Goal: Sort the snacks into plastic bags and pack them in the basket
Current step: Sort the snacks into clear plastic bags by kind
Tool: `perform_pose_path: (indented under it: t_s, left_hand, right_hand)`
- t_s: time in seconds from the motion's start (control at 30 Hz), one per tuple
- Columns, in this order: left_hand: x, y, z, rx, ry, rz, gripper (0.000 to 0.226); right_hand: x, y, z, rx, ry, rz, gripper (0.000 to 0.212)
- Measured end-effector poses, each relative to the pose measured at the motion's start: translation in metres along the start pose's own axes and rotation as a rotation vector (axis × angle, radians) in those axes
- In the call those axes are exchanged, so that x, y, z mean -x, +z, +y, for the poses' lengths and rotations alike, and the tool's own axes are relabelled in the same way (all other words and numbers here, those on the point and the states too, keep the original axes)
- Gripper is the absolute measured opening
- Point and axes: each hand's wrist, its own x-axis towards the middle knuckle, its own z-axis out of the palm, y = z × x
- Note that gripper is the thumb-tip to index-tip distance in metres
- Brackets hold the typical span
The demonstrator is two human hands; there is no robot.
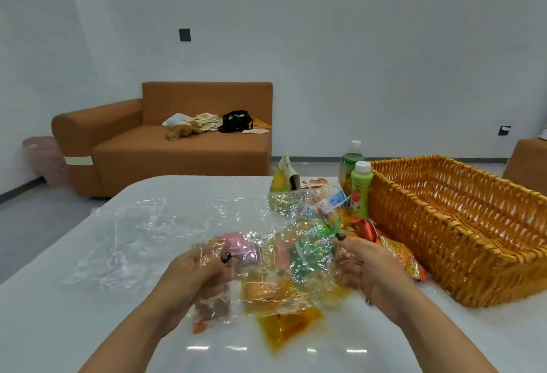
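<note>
Clear plastic bag (275,272) of snack packets sits on the white table (59,313) at the near centre, gripped from both sides: left hand (195,269) curled round its left end, right hand (364,266) pinching the right. Crinkled film blurs the packets inside, labels unreadable. More loose film (142,224) lies flat behind. Empty wicker basket (461,224) on the right, cut by the frame edge. Two green bottles (359,189) stand just beside its far corner. Orange sofa (177,142) beyond.
</note>
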Motion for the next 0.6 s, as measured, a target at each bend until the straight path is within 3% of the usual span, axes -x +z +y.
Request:
perform_pose_path:
  t_s: [0.07,0.1,0.2,0.27,0.47,0.6]
  left_hand:
    - [-0.007,-0.001,0.0,-0.051,-0.009,0.024,0.04]
    - [-0.009,-0.001,-0.001,-0.073,-0.019,0.038,0.054]
    - [-0.012,-0.006,-0.002,-0.292,-0.092,0.002,0.136]
    - [-0.009,-0.007,-0.004,-0.485,-0.111,-0.105,0.159]
    - [0.0,-0.006,-0.019,-0.679,-0.041,-0.318,0.159]
    - [0.006,-0.001,-0.023,-0.744,-0.002,-0.288,0.158]
  right_hand:
    - [-0.012,0.001,0.002,0.138,-0.027,0.014,0.008]
    - [-0.018,0.001,0.005,0.179,-0.029,0.014,0.009]
    - [-0.029,0.003,0.014,0.202,-0.001,0.008,0.009]
    - [-0.031,-0.001,0.019,0.16,0.029,-0.006,0.006]
    - [-0.028,-0.009,0.022,-0.026,0.114,-0.018,0.018]
    - [-0.017,-0.012,0.018,-0.371,0.22,-0.209,0.055]
